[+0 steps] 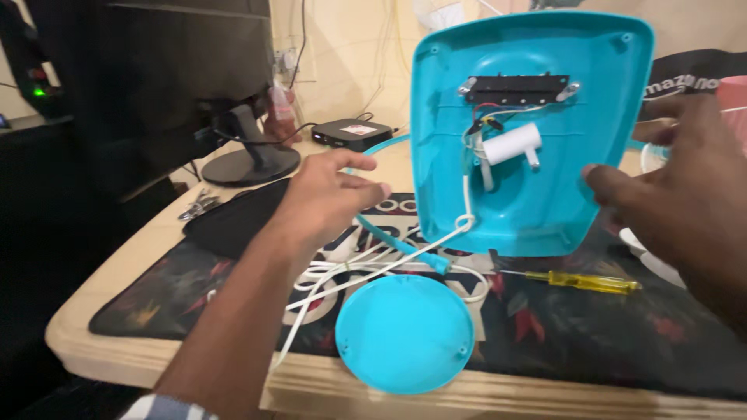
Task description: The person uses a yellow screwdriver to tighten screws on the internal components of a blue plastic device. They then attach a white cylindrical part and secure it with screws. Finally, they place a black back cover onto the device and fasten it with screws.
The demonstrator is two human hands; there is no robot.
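A turquoise plastic shell stands upright on the desk mat, its hollow inside facing me. Inside it sit a black strip part, a white cylinder and thin wires. My left hand hovers just left of the shell, fingers apart, holding nothing. My right hand is at the shell's right edge, fingers spread, and whether it touches the shell I cannot tell. A white cord runs from the shell down across the mat. A round turquoise lid lies flat at the front edge.
A yellow-handled screwdriver lies on the patterned mat right of the lid. A monitor on a stand and a small black box sit at the back left. A black pouch and small pliers lie left.
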